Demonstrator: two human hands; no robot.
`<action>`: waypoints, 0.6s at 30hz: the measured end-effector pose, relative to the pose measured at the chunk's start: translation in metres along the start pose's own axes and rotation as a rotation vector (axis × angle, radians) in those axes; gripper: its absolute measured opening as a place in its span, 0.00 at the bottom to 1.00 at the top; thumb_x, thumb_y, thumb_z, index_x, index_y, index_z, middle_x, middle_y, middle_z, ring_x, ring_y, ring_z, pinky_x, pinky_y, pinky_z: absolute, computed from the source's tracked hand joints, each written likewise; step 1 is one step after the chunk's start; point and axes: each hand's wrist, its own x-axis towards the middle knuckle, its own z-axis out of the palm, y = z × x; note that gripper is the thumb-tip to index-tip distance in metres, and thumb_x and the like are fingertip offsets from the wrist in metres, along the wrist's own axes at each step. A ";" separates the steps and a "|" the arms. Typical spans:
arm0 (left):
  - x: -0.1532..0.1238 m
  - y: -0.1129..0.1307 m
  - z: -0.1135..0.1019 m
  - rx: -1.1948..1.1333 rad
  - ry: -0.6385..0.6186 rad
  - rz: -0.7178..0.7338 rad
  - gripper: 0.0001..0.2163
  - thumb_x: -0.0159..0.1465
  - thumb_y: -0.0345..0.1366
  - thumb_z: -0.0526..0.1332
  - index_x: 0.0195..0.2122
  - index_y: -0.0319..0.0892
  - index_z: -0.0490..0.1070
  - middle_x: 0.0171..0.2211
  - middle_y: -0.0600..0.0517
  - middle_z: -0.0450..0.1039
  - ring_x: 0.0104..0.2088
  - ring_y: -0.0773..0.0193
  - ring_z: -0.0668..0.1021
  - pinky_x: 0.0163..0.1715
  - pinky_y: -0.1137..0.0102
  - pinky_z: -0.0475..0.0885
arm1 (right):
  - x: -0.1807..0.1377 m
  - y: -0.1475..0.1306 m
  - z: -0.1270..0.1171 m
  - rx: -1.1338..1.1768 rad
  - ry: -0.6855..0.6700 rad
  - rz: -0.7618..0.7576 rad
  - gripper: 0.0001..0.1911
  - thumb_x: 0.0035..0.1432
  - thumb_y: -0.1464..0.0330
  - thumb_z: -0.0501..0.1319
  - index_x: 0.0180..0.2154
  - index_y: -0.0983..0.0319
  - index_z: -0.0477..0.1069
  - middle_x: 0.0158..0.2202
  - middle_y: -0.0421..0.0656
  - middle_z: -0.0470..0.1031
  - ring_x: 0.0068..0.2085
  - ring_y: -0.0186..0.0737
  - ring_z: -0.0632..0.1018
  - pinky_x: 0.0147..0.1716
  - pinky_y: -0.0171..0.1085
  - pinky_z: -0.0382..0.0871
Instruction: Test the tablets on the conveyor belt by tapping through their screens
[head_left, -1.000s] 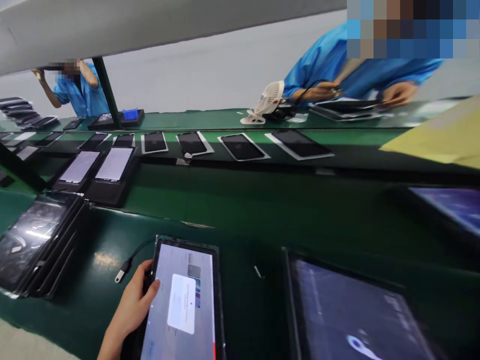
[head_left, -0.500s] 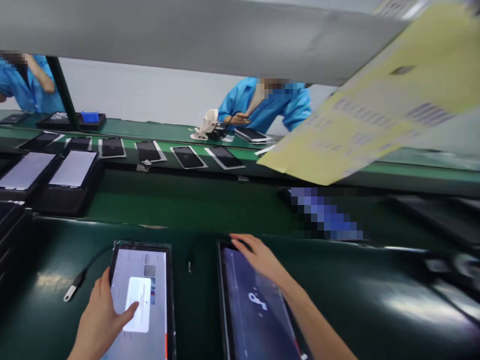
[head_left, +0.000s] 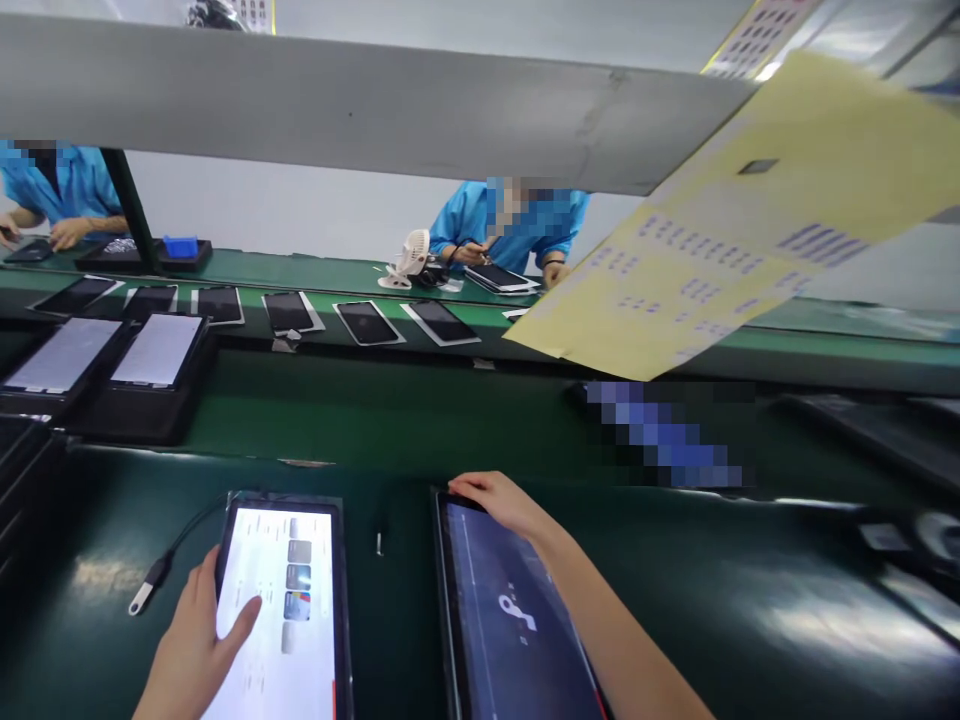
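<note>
Both arms enter from the bottom edge bare, with no sleeve, glove, watch, ring or band on the parts in view. The left hand (head_left: 196, 640) shows its back, the fingers and a short stretch of wrist. The right hand (head_left: 501, 500) leads into a long, slim, uncovered forearm.

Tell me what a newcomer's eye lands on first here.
The left hand touches the bright white tablet at the near left, while the right hand rests on the top edge of the dark-screened tablet beside it. A big yellow sheet hangs at the upper right.
</note>
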 end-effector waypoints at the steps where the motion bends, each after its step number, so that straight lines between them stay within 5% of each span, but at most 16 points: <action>1: 0.001 -0.001 0.000 0.002 0.000 0.004 0.46 0.59 0.66 0.40 0.67 0.35 0.38 0.67 0.34 0.45 0.61 0.37 0.64 0.55 0.45 0.66 | 0.001 -0.001 0.003 0.024 0.051 0.009 0.14 0.67 0.62 0.64 0.32 0.65 0.73 0.31 0.40 0.73 0.37 0.44 0.76 0.44 0.45 0.69; 8: 0.012 -0.016 0.000 -0.084 0.008 0.029 0.49 0.55 0.69 0.42 0.67 0.36 0.42 0.67 0.37 0.47 0.64 0.40 0.60 0.61 0.46 0.59 | -0.012 -0.030 -0.019 0.380 0.479 0.009 0.18 0.68 0.55 0.60 0.37 0.65 0.69 0.31 0.41 0.69 0.31 0.39 0.73 0.33 0.39 0.73; 14: 0.016 -0.028 -0.004 -0.167 0.017 0.097 0.44 0.59 0.66 0.43 0.67 0.37 0.45 0.67 0.39 0.50 0.65 0.44 0.59 0.65 0.48 0.51 | -0.126 -0.053 -0.051 0.670 0.731 -0.083 0.37 0.44 0.48 0.68 0.49 0.65 0.66 0.28 0.40 0.69 0.28 0.39 0.73 0.26 0.34 0.72; 16: 0.015 -0.030 0.001 -0.102 0.126 0.076 0.44 0.59 0.66 0.42 0.66 0.36 0.47 0.66 0.36 0.51 0.64 0.39 0.59 0.63 0.44 0.53 | -0.166 -0.044 -0.045 0.650 0.884 -0.053 0.46 0.44 0.52 0.69 0.60 0.63 0.55 0.28 0.41 0.73 0.25 0.41 0.74 0.24 0.35 0.72; 18: 0.011 -0.024 0.013 0.060 0.338 0.175 0.43 0.60 0.64 0.44 0.65 0.32 0.50 0.65 0.32 0.50 0.65 0.33 0.55 0.62 0.39 0.52 | -0.197 -0.023 -0.033 0.481 1.093 0.009 0.44 0.49 0.53 0.65 0.62 0.59 0.52 0.30 0.42 0.75 0.27 0.43 0.76 0.26 0.38 0.75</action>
